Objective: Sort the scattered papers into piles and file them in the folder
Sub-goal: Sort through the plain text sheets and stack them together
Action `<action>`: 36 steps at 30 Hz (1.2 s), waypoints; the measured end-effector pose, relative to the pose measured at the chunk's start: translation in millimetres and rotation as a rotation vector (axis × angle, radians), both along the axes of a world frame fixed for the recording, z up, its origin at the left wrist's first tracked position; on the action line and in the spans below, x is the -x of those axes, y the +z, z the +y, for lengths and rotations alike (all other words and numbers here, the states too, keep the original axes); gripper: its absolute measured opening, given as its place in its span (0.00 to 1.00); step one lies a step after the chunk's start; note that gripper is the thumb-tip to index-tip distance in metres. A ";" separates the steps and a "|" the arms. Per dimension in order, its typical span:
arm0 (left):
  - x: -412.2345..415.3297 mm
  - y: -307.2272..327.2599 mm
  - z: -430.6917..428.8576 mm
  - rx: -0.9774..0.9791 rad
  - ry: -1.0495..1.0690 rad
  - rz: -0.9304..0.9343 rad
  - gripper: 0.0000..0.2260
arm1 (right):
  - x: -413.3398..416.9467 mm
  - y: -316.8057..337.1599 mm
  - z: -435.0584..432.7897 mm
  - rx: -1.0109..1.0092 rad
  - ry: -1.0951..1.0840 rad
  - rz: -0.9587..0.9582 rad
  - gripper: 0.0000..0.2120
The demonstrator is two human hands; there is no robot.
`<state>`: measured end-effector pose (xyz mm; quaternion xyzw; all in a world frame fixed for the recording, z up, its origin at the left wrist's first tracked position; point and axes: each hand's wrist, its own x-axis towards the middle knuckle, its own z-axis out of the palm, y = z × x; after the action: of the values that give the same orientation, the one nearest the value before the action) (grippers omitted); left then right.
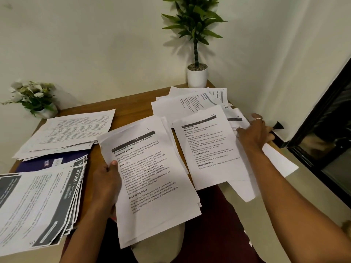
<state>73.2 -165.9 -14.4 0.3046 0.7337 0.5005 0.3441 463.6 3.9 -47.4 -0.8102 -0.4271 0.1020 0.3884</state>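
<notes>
Stack (152, 177) is pinched at its left edge by the left hand (106, 183), thumb on top, for collecting. Right hand (254, 131) grip is spread flat on scattered papers (190, 103), likely picking next. Folder (38, 164) is buried under left piles (38, 202).

Folder (36, 164) under left piles (38, 202); scattered papers (191, 103) right; plant (197, 73) behind.
</notes>
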 end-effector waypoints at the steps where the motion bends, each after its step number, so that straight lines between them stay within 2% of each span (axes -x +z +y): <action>1: -1.0 0.5 0.3 -0.004 0.001 -0.004 0.08 | 1.2 1.7 -1.5 -0.014 0.005 0.039 0.31; 3: -2.1 -0.2 0.6 -0.002 -0.001 -0.008 0.07 | -1.2 -0.8 -0.8 -0.026 0.028 0.117 0.28; 6: 0.9 -2.6 1.0 0.010 0.019 -0.023 0.06 | -4.7 2.3 -1.9 -0.035 0.087 0.066 0.10; 7: 2.2 -4.0 1.4 0.013 0.017 -0.027 0.07 | -3.1 8.3 -5.2 -0.068 0.114 0.077 0.09; 9: 3.1 -4.0 0.9 0.011 0.006 -0.024 0.07 | 1.7 24.4 -9.1 -0.144 0.158 0.142 0.11; 12: 2.5 -2.8 -0.3 -0.005 0.002 -0.039 0.07 | 11.9 51.4 -12.9 -0.235 0.179 0.125 0.15; 17: 8.4 -3.4 0.7 -0.009 0.004 -0.034 0.08 | 30.6 85.1 -11.0 -0.429 0.200 0.025 0.11; 22: 16.6 -7.3 2.2 -0.038 0.021 -0.113 0.08 | 50.7 107.8 -5.3 -0.569 0.267 0.101 0.14; 27: 21.0 -10.6 -1.9 -0.038 0.004 -0.109 0.09 | 74.0 113.5 -2.1 -0.669 0.384 0.083 0.10; 33: 12.4 -8.5 -6.4 -0.058 0.012 -0.179 0.13 | 113.0 106.0 -6.7 -0.841 0.628 -0.150 0.11; 36: 10.6 -6.3 -5.3 -0.068 0.032 -0.213 0.10 | 136.0 88.7 -13.2 -0.829 0.761 -0.260 0.10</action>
<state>62.6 -171.2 -20.7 0.2496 0.6804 0.5599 0.4015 327.5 -9.3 41.3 -0.3855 -0.7371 -0.0417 0.5535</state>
